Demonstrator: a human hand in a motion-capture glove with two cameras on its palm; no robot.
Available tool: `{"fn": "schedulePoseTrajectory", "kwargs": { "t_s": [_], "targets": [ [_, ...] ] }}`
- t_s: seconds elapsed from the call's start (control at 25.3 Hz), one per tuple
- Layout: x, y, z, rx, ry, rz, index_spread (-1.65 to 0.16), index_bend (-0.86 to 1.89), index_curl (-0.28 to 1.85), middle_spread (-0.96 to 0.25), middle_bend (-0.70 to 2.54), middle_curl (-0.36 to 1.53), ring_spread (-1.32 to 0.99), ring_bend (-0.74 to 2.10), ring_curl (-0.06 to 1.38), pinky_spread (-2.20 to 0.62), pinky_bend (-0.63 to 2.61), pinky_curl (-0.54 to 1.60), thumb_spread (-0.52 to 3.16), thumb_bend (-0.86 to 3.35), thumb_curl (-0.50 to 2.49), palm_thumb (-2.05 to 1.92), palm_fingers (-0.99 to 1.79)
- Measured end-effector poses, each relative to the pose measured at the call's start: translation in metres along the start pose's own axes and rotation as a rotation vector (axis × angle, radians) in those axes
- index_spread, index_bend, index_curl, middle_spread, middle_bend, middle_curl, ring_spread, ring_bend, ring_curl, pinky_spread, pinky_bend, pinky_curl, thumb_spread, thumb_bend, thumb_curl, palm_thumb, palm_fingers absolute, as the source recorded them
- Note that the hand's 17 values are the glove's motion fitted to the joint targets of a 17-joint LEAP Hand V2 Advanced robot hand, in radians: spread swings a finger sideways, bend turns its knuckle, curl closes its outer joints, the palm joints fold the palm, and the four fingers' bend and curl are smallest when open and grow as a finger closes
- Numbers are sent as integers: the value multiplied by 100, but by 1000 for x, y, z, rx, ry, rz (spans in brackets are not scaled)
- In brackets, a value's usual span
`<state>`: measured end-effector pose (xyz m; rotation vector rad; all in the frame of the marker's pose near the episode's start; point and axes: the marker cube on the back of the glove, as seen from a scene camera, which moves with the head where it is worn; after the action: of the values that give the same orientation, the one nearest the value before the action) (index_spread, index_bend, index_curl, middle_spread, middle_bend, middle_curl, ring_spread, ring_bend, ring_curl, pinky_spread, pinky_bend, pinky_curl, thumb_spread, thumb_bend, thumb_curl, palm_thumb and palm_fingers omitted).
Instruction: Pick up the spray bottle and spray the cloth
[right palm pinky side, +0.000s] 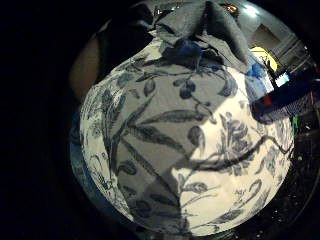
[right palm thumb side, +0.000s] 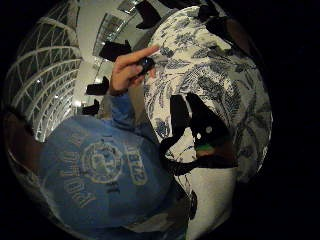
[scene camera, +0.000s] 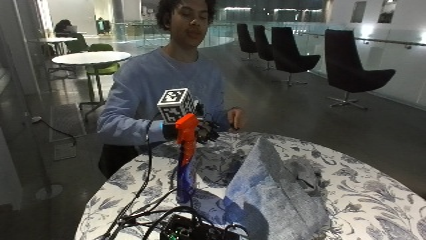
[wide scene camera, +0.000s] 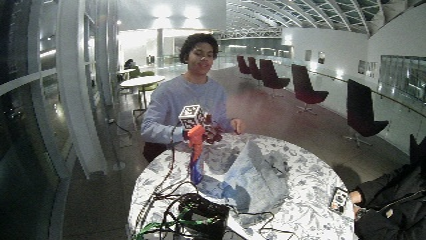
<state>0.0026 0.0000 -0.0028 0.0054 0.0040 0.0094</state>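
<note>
The spray bottle (scene camera: 185, 160) stands upright on the floral table (scene camera: 373, 195), orange head up, beside the grey cloth (scene camera: 276, 187). My gloved right hand (scene camera: 200, 131) hovers behind its head (fingers hidden; I cannot tell their state).
</note>
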Motion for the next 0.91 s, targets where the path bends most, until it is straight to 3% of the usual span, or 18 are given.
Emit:
{"fn": "schedulePoseTrajectory", "kwargs": {
  "t_s": [0.55,0.91],
  "targets": [
    [10,1,-12,60,-6,42,-33,25,25,-2,44,24,9,24,17,22,16,15,99,31,20,56,62],
    [49,18,-58,437,-540,154,-37,15,27,-2,31,25,7,31,22,23,23,21,109,23,22,55,60]
  ]
}}
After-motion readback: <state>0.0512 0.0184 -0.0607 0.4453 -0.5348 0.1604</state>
